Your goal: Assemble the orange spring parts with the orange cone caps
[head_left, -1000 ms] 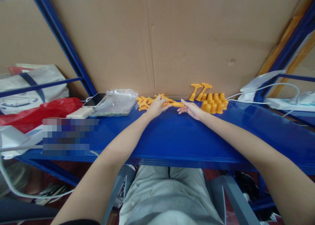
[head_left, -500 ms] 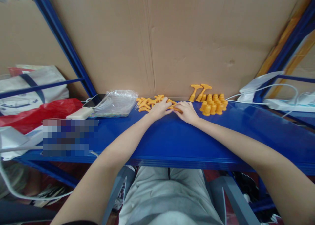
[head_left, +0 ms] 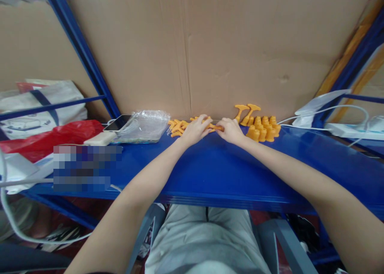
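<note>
Both my hands meet at the back of a blue shelf (head_left: 210, 170), against a cardboard wall. My left hand (head_left: 195, 131) and my right hand (head_left: 231, 131) each pinch an end of one orange plastic piece (head_left: 216, 127) between them. A loose pile of orange T-shaped pieces (head_left: 177, 127) lies just left of my left hand. Right of my right hand stands a cluster of small orange cone-shaped pieces (head_left: 264, 131), with two upright orange T-shaped pieces (head_left: 247, 113) behind it.
A crumpled clear plastic bag (head_left: 143, 126), a phone (head_left: 117, 123) and a white power bank (head_left: 100, 138) lie to the left, beside a red bag (head_left: 51, 135). White cables and a power strip (head_left: 348, 129) sit at the right. Blue rack posts flank the shelf.
My right hand moved left from beside the cones to meet my left hand, and both now grip the same orange piece. The view shifted slightly.
</note>
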`<state>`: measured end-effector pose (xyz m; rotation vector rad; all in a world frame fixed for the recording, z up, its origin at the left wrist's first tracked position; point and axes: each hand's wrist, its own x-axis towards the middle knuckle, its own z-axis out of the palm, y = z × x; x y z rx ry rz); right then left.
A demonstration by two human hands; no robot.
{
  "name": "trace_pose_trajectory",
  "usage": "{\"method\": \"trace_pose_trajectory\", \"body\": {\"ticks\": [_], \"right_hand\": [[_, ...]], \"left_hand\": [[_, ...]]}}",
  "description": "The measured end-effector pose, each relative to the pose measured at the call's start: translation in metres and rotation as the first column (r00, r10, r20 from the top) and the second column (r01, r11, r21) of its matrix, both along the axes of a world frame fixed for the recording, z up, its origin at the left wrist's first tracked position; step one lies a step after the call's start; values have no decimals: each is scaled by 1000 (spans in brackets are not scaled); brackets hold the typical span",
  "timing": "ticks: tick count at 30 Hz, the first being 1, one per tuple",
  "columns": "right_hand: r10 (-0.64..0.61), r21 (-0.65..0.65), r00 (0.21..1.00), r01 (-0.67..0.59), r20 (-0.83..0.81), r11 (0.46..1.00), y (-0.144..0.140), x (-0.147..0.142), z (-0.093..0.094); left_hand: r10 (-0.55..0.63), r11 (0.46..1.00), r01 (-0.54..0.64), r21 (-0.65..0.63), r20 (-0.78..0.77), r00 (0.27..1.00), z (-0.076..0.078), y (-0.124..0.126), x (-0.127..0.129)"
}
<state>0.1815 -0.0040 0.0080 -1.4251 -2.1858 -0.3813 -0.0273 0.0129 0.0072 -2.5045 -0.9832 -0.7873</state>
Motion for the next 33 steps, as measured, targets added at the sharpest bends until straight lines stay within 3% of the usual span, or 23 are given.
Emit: {"method": "trace_pose_trajectory", "body": {"ticks": [4,8,22,33], "right_hand": [[-210,-155,965,185,-159,970,32,17,24],[-342,-261,916,285,-210,922,62,38,36],[-458,-338,854,367,-248,867,105,46,21],[-553,-343,798,463,-239,817,106,46,11]], "left_hand": [[-78,994,66,83,151,985,-3,9,-6],[-106,994,102,41,107,989,-8,14,-10],[-149,989,150,-13,54,987,-13,15,-4],[-153,987,152,-43,-22,988,-12,15,-4]]}}
